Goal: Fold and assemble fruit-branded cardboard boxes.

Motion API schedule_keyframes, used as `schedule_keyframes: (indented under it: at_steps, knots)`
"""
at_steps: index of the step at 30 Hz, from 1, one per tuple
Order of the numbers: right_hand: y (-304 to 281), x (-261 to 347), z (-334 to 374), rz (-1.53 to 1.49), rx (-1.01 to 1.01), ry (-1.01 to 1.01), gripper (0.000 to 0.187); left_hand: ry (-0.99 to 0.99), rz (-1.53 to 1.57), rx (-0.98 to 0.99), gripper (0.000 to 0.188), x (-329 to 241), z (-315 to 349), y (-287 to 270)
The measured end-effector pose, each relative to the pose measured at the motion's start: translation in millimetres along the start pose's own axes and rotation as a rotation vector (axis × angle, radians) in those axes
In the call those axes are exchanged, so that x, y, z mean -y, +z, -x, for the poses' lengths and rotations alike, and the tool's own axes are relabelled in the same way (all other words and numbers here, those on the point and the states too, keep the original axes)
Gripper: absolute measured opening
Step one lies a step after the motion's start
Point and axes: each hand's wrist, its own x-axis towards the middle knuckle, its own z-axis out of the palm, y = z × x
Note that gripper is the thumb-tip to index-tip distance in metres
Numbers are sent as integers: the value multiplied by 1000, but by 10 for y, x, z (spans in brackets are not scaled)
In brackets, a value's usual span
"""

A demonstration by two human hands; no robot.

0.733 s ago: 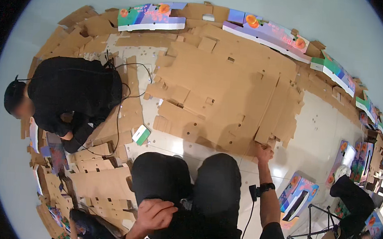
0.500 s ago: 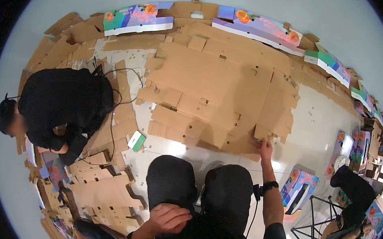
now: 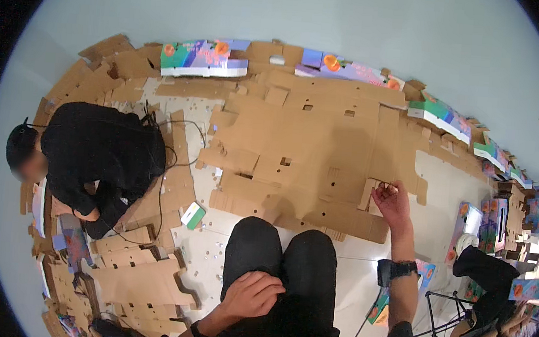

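Observation:
My left hand (image 3: 254,294) rests on my left thigh, its fingers stretched out and holding nothing. My right hand (image 3: 394,204) is turned palm up over the right front part of the flattened brown cardboard (image 3: 222,123). Its fingers are loosely curled and apart, with nothing visible between them. Beside the fingertips, a small cardboard flap (image 3: 367,194) lies near a cut-out. The cardboard sheets are spread on the floor in front of my knees and overlap, with small holes and notched edges.
At left a person in black (image 3: 99,155) crouches over stacked cardboard (image 3: 140,284). Black cable (image 3: 161,204) and a small green-and-white box (image 3: 193,215) lie between us. Printed cartons (image 3: 205,62) line the wall. At right are a folding stool frame (image 3: 438,321) and another person's dark-clad leg (image 3: 486,269).
My right hand has come off the cardboard's edge and turned palm up, slightly to the right. The right-hand cardboard sheet lies differently. My left hand stays on my thigh.

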Motion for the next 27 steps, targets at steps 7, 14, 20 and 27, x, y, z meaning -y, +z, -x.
schedule_keyframes:
  at_steps: [7, 14, 20, 27]
  knots:
    - [1457, 260, 1635, -372, 380, 106, 22, -28, 132, -60, 16, -277, -118, -16]
    - [1984, -1306, 2792, -41, 416, -55, 24, -173, 258, -174, 61, -512, -71, 257]
    - [1988, -2143, 3414, 109, 634, -173, 21, -272, 452, -393, 60, -499, 498, -14]
    - [1977, -2039, 3867, 322, 602, -176, 20, -248, 419, -574, 60, -632, 543, -1]
